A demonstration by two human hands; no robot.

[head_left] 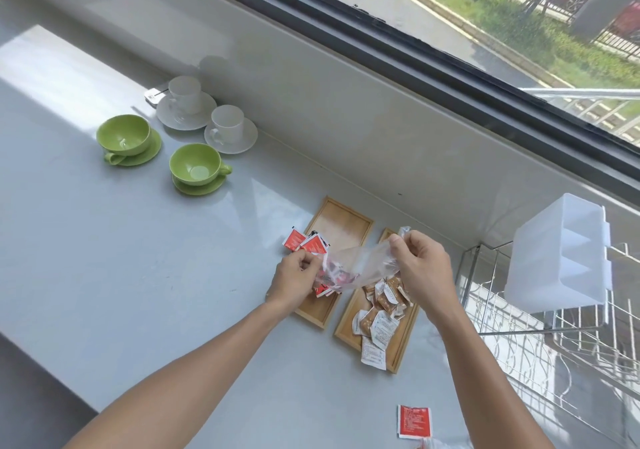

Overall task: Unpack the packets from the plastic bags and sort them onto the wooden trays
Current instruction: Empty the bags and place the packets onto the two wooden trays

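A clear plastic bag point(360, 263) is stretched between my hands above two wooden trays. My left hand point(294, 275) pinches its lower end, where red packets point(332, 277) bunch inside. My right hand point(420, 263) grips the upper end. The left wooden tray point(341, 223) carries a few red packets point(308, 242) at its left rim, one lying partly on the counter. The right wooden tray point(403, 339) is heaped with several brown-and-white packets point(379, 313). One red packet point(414, 421) lies alone on the counter near the bottom edge.
Two green cups on saucers point(197, 168) and two white cups on saucers point(228, 128) stand at the back left. A wire dish rack point(568, 337) with a white plastic holder point(557, 251) stands at the right. Behind the trays rises the windowsill wall.
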